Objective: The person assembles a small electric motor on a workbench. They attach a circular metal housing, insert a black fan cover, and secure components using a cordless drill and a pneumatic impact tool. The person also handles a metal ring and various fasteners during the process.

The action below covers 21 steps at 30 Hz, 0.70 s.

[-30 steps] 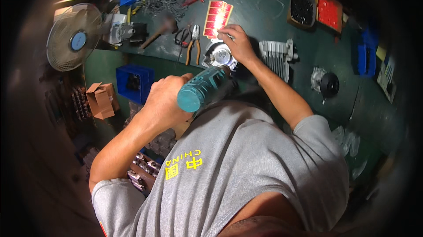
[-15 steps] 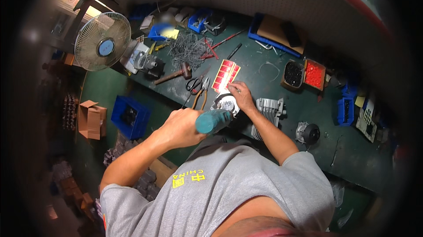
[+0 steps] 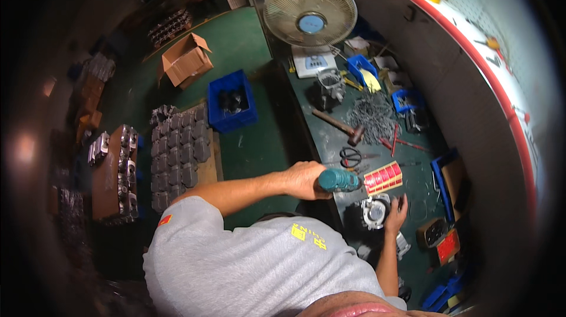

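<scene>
My left hand [image 3: 304, 179] is wrapped round the grip of a teal power screwdriver [image 3: 338, 181], held over the front edge of the bench, left of the work. Its tip is hard to make out. A round silver metal housing [image 3: 375, 213] lies on the bench just beyond it. Beside that housing's right side is my right hand [image 3: 396, 217], with fingers apart and nothing visible between them; whether they touch the rim is unclear. A sheet of red labels [image 3: 383, 179] lies just behind the housing. Black-handled scissors [image 3: 350, 156] and a hammer [image 3: 341, 127] are farther back.
A heap of grey metal pieces [image 3: 374, 117] and red-handled tools [image 3: 394, 141] lie on the bench. Beyond stands a fan [image 3: 311, 22]. On the floor to the left are a blue crate [image 3: 232, 102], stacked grey castings [image 3: 177, 155] and an open carton [image 3: 185, 60]. Orange-red parts fill a box [image 3: 448, 247].
The view has swung to the left. My left hand has drawn the power screwdriver away from over the housing. The right hand stays next to the housing, its fingers now farther apart.
</scene>
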### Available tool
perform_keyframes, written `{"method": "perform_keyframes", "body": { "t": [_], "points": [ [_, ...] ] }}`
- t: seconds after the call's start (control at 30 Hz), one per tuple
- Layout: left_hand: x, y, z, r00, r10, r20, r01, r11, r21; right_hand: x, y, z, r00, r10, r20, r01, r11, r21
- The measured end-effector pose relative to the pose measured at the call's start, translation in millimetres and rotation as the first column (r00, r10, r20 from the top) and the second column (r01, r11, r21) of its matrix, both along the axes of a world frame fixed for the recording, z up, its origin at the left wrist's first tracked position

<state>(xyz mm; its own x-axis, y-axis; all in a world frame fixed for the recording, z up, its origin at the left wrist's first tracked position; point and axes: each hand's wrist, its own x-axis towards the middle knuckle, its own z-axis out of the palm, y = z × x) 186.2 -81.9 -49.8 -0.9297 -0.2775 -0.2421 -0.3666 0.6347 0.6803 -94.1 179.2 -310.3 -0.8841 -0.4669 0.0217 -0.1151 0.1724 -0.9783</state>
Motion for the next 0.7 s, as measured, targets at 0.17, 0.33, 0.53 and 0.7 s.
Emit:
{"method": "perform_keyframes", "body": {
  "t": [0.17,0.33,0.53,0.7],
  "points": [
    [34,-37,-41,0.993,0.119,-0.004,-0.118,0.988,0.103,-1,0,0,0.995,-0.01,-0.104,0.019,0.996,0.085],
    [47,-69,-77,0.987,0.16,0.021,-0.162,0.977,0.137,-10,17,-2,0.987,-0.059,-0.149,0.08,0.987,0.138],
    [46,-86,-82,0.983,0.086,0.16,-0.11,0.983,0.148,-34,35,-3,0.984,-0.158,-0.079,0.172,0.962,0.212],
    [41,-91,-64,0.927,-0.007,0.376,-0.003,1.0,0.027,-65,48,14,0.963,-0.197,-0.185,0.234,0.949,0.209]
  ]
}}
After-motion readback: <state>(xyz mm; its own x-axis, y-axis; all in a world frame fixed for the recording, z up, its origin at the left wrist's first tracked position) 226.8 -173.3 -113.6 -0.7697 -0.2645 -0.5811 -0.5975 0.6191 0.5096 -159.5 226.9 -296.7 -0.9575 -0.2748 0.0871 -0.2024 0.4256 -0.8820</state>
